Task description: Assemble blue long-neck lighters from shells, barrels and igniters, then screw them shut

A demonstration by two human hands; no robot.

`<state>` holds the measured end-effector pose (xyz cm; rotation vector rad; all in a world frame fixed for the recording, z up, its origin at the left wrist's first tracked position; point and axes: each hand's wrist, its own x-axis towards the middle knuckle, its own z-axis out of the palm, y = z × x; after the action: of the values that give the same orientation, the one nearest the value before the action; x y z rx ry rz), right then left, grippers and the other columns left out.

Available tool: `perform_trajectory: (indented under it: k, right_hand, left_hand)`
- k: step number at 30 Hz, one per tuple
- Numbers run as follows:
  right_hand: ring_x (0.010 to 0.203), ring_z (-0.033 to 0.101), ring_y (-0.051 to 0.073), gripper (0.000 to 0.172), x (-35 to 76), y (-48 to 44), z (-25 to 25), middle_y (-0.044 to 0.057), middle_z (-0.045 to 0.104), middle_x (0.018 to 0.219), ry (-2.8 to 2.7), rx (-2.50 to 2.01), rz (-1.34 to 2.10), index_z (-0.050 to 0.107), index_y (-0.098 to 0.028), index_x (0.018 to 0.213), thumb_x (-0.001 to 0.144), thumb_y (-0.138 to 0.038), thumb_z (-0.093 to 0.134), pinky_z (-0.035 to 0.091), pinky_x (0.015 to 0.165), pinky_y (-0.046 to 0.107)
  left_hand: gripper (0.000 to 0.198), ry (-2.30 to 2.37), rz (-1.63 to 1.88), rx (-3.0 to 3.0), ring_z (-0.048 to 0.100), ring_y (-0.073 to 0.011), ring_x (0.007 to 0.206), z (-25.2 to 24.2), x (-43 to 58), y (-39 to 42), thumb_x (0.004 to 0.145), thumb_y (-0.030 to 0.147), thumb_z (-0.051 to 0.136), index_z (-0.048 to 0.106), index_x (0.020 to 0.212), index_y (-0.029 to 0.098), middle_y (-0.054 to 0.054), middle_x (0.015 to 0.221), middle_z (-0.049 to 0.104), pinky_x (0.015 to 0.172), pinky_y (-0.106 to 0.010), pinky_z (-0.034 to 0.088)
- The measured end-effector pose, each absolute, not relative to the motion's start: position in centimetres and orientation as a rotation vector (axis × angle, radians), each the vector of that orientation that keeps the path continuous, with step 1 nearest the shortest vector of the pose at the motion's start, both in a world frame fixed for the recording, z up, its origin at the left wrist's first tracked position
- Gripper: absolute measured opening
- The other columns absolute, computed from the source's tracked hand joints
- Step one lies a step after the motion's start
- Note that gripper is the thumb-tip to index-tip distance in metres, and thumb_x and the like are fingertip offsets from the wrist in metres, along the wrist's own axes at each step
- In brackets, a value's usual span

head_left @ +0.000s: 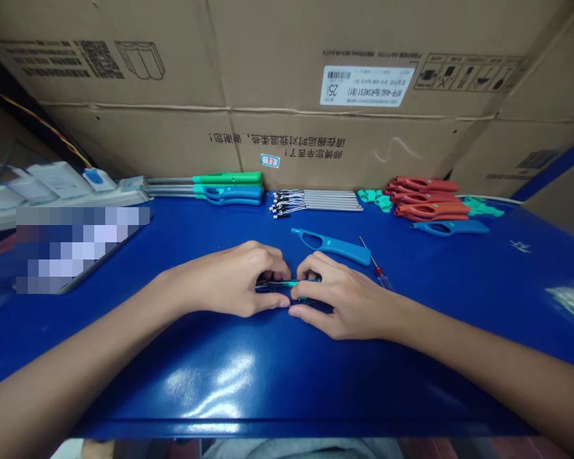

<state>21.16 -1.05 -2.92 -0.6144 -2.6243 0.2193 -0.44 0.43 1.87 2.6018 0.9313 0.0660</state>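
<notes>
Well back from front edge [316, 428] | left hand [242, 280], right hand [347, 296]: both pinching green-black piece [292, 284] | blue casing [347, 249] beyond

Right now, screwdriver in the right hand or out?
Out: the screwdriver lies on the blue table beyond the right hand, ungrasped.

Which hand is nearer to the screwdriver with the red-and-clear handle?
Right. The right hand is close by, with the screwdriver lying just beyond it; the left hand is farther away, to the left.
</notes>
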Motion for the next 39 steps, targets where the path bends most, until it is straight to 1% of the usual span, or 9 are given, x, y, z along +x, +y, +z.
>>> perform_trajectory:
  k: [9, 14, 17, 21, 24, 28, 33, 36, 39]
  right_hand:
    - [0.091, 0.052, 0.021, 0.024, 21.2, -1.1, -2.9, 0.012, 0.058, 0.096, -2.634, -0.626, 0.215, 0.07, -0.015, 0.094, 0.093, -0.033, 0.053, 0.048, 0.08, 0.036]
    - [0.096, 0.053, 0.021, 0.041, 21.4, -1.0, -2.6, 0.01, 0.06, 0.105, -2.625, -0.687, 0.373, 0.057, -0.019, 0.127, 0.09, -0.036, 0.059, 0.047, 0.086, 0.037]
    - [0.1, 0.053, 0.022, 0.05, 21.6, -1.0, -2.3, 0.01, 0.061, 0.109, -2.648, -0.686, 0.393, 0.051, -0.018, 0.132, 0.088, -0.039, 0.061, 0.046, 0.09, 0.04]
    - [0.103, 0.055, 0.023, 0.05, 21.9, -1.1, -1.8, 0.011, 0.063, 0.112, -2.661, -0.67, 0.4, 0.052, -0.016, 0.13, 0.086, -0.037, 0.063, 0.044, 0.095, 0.043]
    - [0.103, 0.055, 0.023, 0.036, 22.2, -1.1, -1.7, 0.011, 0.064, 0.112, -2.669, -0.691, 0.382, 0.059, -0.017, 0.121, 0.088, -0.032, 0.06, 0.044, 0.095, 0.042]
    - [0.102, 0.056, 0.022, 0.032, 22.2, -1.1, -1.8, 0.01, 0.065, 0.108, -2.658, -0.683, 0.353, 0.06, -0.016, 0.118, 0.09, -0.029, 0.058, 0.044, 0.094, 0.04]
    - [0.101, 0.057, 0.022, 0.03, 22.3, -1.0, -1.9, 0.01, 0.067, 0.107, -2.646, -0.658, 0.354, 0.06, -0.016, 0.116, 0.089, -0.028, 0.06, 0.044, 0.094, 0.041]
    - [0.099, 0.057, 0.021, 0.027, 22.4, -1.0, -1.9, 0.01, 0.067, 0.105, -2.649, -0.658, 0.353, 0.062, -0.015, 0.113, 0.089, -0.028, 0.059, 0.045, 0.092, 0.041]
    - [0.099, 0.057, 0.021, 0.027, 22.5, -0.9, -1.9, 0.01, 0.067, 0.103, -2.65, -0.672, 0.35, 0.064, -0.014, 0.111, 0.09, -0.029, 0.059, 0.045, 0.092, 0.04]
  left_hand:
    - [0.017, 0.952, 0.068, 2.588, 0.062, -0.0175, 0.082, 1.9, -0.4, 0.4, 0.082, 0.029, 0.065, 0.068, 0.094, 0.018, -0.003, 0.093, 0.066, 0.073, -0.026, 0.045]
    - [0.014, 0.956, 0.091, 2.596, 0.061, -0.0165, 0.078, 1.8, -0.5, 0.3, 0.082, 0.03, 0.065, 0.065, 0.085, 0.016, -0.002, 0.086, 0.065, 0.069, -0.025, 0.044]
    - [0.014, 0.944, 0.117, 2.613, 0.061, -0.016, 0.076, 1.8, -0.4, 0.3, 0.082, 0.03, 0.065, 0.064, 0.082, 0.016, -0.002, 0.084, 0.064, 0.067, -0.025, 0.043]
    - [0.014, 0.931, 0.122, 2.616, 0.061, -0.0155, 0.075, 1.8, -0.3, 0.2, 0.082, 0.03, 0.065, 0.065, 0.085, 0.017, -0.002, 0.087, 0.065, 0.066, -0.024, 0.043]
    - [0.021, 0.954, 0.076, 2.569, 0.062, -0.0161, 0.081, 2.2, -0.8, 0.5, 0.083, 0.036, 0.067, 0.068, 0.095, 0.019, -0.002, 0.091, 0.067, 0.07, -0.024, 0.044]
    - [0.039, 1.096, 0.017, 2.49, 0.063, -0.0159, 0.082, 3.0, -2.5, 1.2, 0.07, 0.045, 0.077, 0.067, 0.1, 0.023, 0.002, 0.09, 0.069, 0.07, -0.022, 0.046]
    - [0.017, 1.152, -0.095, 2.465, 0.066, -0.014, 0.071, 3.8, -3.7, 1.8, 0.069, 0.034, 0.076, 0.07, 0.08, 0.023, 0.004, 0.075, 0.07, 0.062, -0.02, 0.045]
    - [0.005, 1.128, -0.098, 2.418, 0.067, -0.013, 0.068, 3.8, -3.4, 1.8, 0.074, 0.026, 0.071, 0.072, 0.079, 0.023, 0.005, 0.071, 0.072, 0.061, -0.019, 0.046]
    - [0.007, 1.087, -0.066, 2.407, 0.068, -0.013, 0.069, 3.6, -3.1, 1.9, 0.076, 0.023, 0.069, 0.074, 0.081, 0.025, 0.005, 0.073, 0.073, 0.062, -0.018, 0.047]
